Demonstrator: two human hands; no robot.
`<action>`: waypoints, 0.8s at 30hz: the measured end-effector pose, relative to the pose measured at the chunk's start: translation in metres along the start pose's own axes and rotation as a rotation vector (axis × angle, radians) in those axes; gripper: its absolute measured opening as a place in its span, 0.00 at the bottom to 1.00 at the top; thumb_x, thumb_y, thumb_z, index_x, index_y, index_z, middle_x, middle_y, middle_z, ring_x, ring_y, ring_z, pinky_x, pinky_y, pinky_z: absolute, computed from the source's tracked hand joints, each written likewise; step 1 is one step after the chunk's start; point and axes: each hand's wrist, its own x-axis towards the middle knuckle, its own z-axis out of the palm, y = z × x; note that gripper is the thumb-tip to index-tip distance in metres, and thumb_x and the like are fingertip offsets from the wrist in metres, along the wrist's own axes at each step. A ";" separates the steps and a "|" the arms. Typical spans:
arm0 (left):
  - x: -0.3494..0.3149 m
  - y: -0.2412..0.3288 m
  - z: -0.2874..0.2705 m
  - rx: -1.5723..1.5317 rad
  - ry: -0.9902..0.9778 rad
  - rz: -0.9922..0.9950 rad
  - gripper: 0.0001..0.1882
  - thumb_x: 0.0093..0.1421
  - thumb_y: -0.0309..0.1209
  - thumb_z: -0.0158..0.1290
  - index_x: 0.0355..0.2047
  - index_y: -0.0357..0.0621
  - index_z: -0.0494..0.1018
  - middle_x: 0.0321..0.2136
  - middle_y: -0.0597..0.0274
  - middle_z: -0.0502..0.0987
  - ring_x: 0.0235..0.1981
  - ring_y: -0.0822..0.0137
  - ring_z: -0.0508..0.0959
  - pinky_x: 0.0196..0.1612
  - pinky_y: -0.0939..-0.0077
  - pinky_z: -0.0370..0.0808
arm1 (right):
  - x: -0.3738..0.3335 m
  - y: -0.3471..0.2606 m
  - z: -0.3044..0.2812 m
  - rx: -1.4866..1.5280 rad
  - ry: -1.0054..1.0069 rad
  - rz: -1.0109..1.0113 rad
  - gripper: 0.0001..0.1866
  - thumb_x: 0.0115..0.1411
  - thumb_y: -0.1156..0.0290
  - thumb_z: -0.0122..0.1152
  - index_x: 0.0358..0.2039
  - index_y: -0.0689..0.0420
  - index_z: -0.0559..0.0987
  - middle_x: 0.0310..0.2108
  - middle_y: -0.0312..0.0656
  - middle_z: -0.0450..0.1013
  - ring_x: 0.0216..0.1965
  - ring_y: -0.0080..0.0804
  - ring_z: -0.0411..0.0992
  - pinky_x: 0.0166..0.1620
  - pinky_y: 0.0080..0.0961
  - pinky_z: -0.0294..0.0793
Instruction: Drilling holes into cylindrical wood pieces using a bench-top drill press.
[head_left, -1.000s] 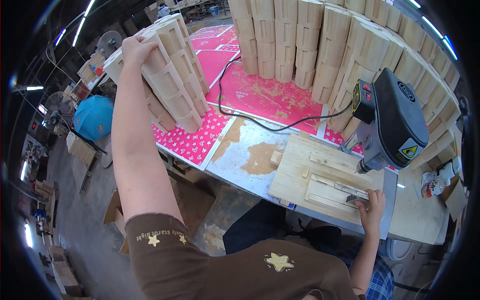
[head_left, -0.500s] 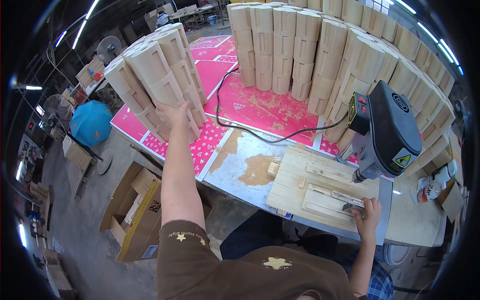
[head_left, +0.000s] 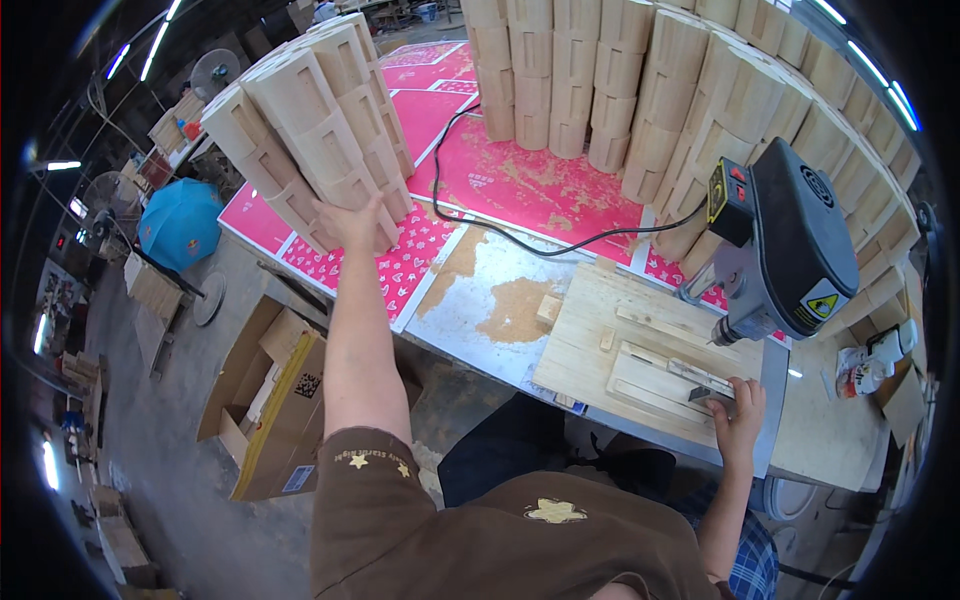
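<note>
The left hand point(head_left: 352, 222) reaches far out to the bench's left edge, fingers spread flat against the lowest of the stacked wooden blocks point(head_left: 310, 130); it presses on them rather than closing round any. That stack leans in tilted columns over the bench's far left corner. The right hand point(head_left: 738, 412) rests at the bench's near edge, fingers curled loosely on a small wooden piece point(head_left: 708, 385) lying on the pale wooden jig board point(head_left: 640, 350), just below the bit of the grey and black drill press point(head_left: 785, 245).

The bench point(head_left: 500, 290) has a worn metal top with rusty patches, and pink printed sheets point(head_left: 530, 185) cover its far half. A black cable point(head_left: 560, 245) snakes across the pink to the drill press. A second, taller wall of wooden blocks point(head_left: 690, 90) lines the far edge and curves round the right side.

Beyond the left edge, the concrete floor point(head_left: 170, 440) carries open cardboard boxes point(head_left: 275, 400) and a blue round object point(head_left: 180, 222). Strip lights glow overhead, and a fan point(head_left: 212, 72) stands further back.
</note>
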 end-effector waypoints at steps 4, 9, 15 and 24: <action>-0.048 -0.021 0.007 0.020 -0.063 -0.227 0.70 0.29 0.45 0.72 0.62 0.31 0.36 0.55 0.29 0.56 0.59 0.38 0.55 0.62 0.53 0.55 | -0.001 0.002 0.000 0.002 0.004 -0.013 0.22 0.36 0.73 0.68 0.36 0.58 0.74 0.32 0.45 0.66 0.38 0.47 0.63 0.42 0.38 0.61; -0.069 -0.039 0.045 -0.099 -0.098 -0.212 0.57 0.39 0.35 0.69 0.59 0.28 0.42 0.54 0.30 0.56 0.57 0.40 0.60 0.60 0.53 0.58 | -0.008 0.005 -0.002 -0.023 -0.018 0.035 0.21 0.36 0.73 0.67 0.35 0.58 0.73 0.33 0.46 0.66 0.38 0.49 0.62 0.43 0.39 0.62; -0.012 -0.155 0.090 -0.518 0.058 -0.290 0.34 0.52 0.13 0.51 0.56 0.41 0.49 0.47 0.45 0.64 0.47 0.51 0.71 0.42 0.58 0.77 | -0.002 -0.004 0.004 0.041 -0.012 -0.031 0.22 0.35 0.73 0.67 0.34 0.58 0.73 0.32 0.45 0.66 0.38 0.47 0.62 0.42 0.39 0.62; -0.054 -0.053 0.026 -0.090 -0.205 -0.049 0.35 0.46 0.24 0.62 0.51 0.23 0.56 0.44 0.44 0.72 0.48 0.52 0.72 0.49 0.65 0.72 | -0.008 -0.001 -0.004 -0.032 0.011 0.007 0.22 0.36 0.72 0.69 0.35 0.57 0.74 0.32 0.44 0.66 0.37 0.46 0.63 0.41 0.39 0.61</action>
